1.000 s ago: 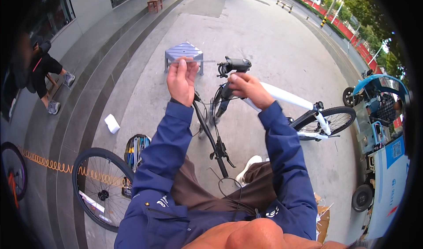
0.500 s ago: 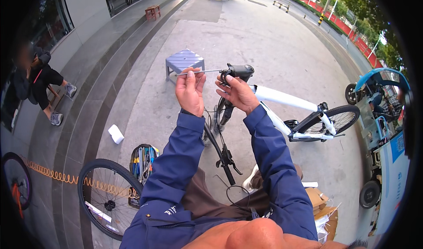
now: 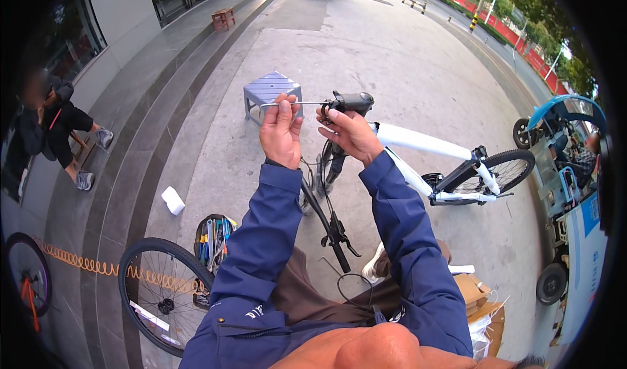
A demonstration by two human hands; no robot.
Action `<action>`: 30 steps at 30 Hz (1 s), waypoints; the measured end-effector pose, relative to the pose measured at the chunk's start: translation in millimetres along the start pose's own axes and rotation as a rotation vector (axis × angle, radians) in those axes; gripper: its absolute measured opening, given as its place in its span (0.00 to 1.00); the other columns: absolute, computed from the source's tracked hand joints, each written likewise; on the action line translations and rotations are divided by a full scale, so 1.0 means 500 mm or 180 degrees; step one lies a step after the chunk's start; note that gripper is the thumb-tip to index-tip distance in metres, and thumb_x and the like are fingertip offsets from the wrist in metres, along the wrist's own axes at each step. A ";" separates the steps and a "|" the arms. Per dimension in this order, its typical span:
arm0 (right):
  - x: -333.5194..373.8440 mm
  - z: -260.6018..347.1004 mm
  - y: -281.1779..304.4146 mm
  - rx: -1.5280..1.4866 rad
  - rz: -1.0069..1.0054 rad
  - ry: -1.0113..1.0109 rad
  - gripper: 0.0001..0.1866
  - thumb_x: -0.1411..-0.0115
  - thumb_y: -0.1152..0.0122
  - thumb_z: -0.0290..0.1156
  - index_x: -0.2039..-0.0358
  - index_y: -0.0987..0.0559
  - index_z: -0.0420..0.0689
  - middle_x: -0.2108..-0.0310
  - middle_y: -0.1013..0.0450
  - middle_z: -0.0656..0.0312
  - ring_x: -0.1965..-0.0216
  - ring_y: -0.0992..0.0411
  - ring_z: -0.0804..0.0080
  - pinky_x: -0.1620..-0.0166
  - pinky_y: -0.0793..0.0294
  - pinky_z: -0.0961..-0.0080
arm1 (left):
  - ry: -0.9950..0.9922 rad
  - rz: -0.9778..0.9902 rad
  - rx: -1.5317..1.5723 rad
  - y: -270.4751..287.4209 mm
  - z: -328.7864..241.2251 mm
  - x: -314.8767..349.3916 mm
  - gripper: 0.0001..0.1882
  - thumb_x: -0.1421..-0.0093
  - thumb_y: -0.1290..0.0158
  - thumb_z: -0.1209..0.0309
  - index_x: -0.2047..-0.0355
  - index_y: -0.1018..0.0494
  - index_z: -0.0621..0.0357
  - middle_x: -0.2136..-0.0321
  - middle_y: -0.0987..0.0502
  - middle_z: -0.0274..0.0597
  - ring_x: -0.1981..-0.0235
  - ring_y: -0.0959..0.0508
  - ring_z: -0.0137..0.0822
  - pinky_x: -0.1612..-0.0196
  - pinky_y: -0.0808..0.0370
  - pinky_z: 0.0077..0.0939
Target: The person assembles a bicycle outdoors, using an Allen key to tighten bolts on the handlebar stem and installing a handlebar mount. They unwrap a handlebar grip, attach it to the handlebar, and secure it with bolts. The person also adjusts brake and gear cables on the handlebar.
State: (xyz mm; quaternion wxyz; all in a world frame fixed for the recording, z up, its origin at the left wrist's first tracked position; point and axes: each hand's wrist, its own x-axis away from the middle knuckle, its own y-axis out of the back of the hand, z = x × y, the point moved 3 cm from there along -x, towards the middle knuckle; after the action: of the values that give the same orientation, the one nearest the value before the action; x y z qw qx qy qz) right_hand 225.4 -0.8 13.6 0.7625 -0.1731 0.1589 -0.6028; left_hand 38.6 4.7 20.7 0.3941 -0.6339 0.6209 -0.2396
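Hex key (image 3: 307, 102), pinched between thumb and fingers of the left hand (image 3: 281, 137), now meets the clamp end of the black bicycle stem (image 3: 356, 101), having stopped just short a second ago, so it looks lined up with a bolt. The right hand (image 3: 356, 137) has risen to the stem's clamp, half curled; whether it grips, I cannot tell.

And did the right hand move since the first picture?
Yes. Judged against the plastic stool, the right hand has shifted left, toward the stool and the front end of the black bike stem.
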 end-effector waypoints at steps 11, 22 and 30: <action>-0.003 -0.011 -0.012 -0.0141 0.0077 0.0269 0.25 0.30 0.27 0.37 0.37 0.25 0.49 0.39 0.21 0.61 0.35 0.25 0.69 0.30 0.26 0.55 | -0.0165 0.0144 0.0222 -0.005 0.008 -0.017 0.11 0.31 0.31 0.65 0.59 0.23 0.50 0.62 0.16 0.31 0.64 0.18 0.22 0.61 0.19 0.18; -0.010 -0.023 -0.012 -0.0112 0.0314 0.0312 0.34 0.30 0.28 0.36 0.28 0.33 0.50 0.38 0.23 0.62 0.34 0.28 0.71 0.32 0.28 0.58 | -0.0210 0.0187 0.0217 -0.004 -0.010 0.008 0.16 0.21 0.45 0.67 0.37 0.23 0.56 0.49 0.17 0.39 0.56 0.17 0.26 0.51 0.15 0.24; 0.047 -0.058 -0.049 -0.0358 0.0363 0.0368 0.33 0.30 0.31 0.30 0.28 0.33 0.48 0.37 0.24 0.61 0.35 0.27 0.71 0.34 0.26 0.63 | -0.0197 0.0390 -0.0115 0.001 -0.045 0.029 0.16 0.23 0.41 0.66 0.40 0.21 0.58 0.54 0.16 0.36 0.60 0.18 0.24 0.54 0.16 0.22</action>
State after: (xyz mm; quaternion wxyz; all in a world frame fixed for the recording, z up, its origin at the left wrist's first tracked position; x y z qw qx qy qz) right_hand 196.4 -30.9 -2.0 0.7741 -0.1712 0.2458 -0.5576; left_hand 22.4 -13.7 30.6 0.4155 -0.6088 0.6503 -0.1841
